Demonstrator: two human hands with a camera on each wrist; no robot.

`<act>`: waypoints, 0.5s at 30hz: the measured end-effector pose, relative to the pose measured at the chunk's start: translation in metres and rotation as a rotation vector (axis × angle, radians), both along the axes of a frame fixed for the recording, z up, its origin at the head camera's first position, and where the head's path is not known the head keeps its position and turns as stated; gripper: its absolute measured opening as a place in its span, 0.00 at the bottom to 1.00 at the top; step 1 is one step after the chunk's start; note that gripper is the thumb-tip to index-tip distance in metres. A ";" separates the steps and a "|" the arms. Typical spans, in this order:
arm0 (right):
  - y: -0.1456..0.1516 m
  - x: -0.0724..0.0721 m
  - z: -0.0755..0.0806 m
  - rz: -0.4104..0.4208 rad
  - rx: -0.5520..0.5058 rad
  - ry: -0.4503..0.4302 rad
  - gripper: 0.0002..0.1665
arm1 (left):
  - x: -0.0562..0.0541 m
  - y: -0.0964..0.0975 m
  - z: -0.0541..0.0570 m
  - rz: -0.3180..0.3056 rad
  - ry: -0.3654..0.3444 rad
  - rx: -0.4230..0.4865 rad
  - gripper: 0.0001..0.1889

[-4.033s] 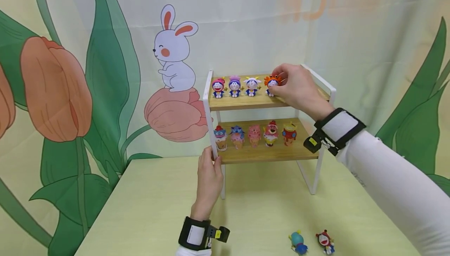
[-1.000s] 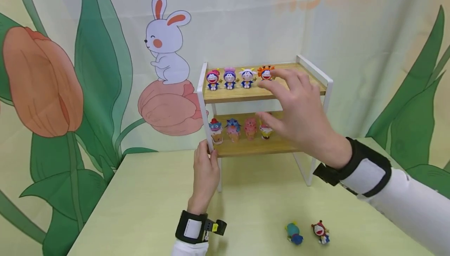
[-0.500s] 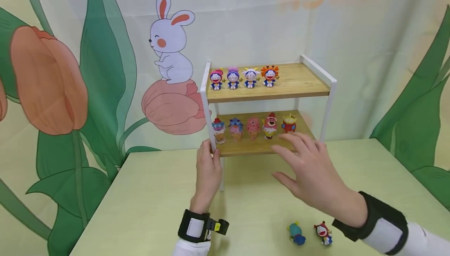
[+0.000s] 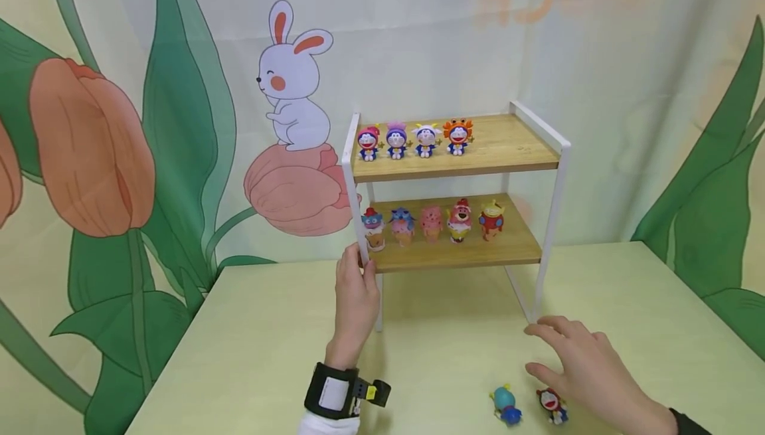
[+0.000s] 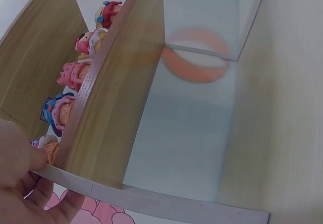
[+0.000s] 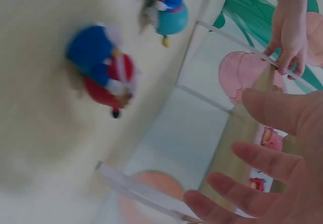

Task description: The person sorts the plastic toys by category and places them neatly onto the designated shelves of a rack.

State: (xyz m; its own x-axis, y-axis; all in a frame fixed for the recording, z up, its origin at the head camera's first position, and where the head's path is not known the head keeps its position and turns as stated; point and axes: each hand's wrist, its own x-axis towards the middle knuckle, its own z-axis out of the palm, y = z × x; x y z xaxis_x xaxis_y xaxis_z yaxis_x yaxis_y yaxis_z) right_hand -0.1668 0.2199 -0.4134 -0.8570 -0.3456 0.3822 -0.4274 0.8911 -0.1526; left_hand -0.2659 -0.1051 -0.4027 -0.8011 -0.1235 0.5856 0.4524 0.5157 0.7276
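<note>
My left hand (image 4: 356, 302) grips the left white upright of a two-tier wooden shelf (image 4: 514, 146), thumb and fingers on either side of the bar in the left wrist view. My right hand (image 4: 588, 368) is spread with nothing in it, just above and right of a small figurine in a red hood (image 4: 552, 406) lying on the table. Left of that lies a teal-headed figurine (image 4: 506, 404), its face not showing. On the top tier stands a figurine with an orange crab hat (image 4: 457, 137), rightmost in a row with pink-, purple- and white-hatted ones (image 4: 426, 141).
Several ice-cream-cone figurines stand along the lower tier, from a red-hatted blue one (image 4: 373, 228) to a red one (image 4: 491, 220) at the right. The shelf stands on a pale green table (image 4: 269, 355). Behind it hangs a printed cloth (image 4: 418, 36) with a rabbit and tulips.
My right hand has let go of the crab-hat figurine on the top tier and come down to the figurines on the table. My left hand keeps its hold on the upright.
</note>
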 end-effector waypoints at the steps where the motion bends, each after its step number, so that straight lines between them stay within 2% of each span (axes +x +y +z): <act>1: 0.003 0.001 -0.004 -0.008 -0.001 -0.031 0.27 | 0.000 0.000 0.000 0.000 0.000 0.001 0.17; 5: 0.014 0.004 -0.017 -0.045 -0.021 -0.184 0.25 | 0.000 0.001 -0.002 0.007 0.006 -0.004 0.16; 12: 0.023 -0.004 -0.030 -0.137 -0.059 -0.573 0.24 | -0.001 0.000 -0.002 0.013 0.025 -0.020 0.16; 15: 0.023 -0.008 -0.034 -0.132 -0.067 -0.648 0.23 | -0.001 -0.001 -0.002 0.014 0.031 -0.019 0.16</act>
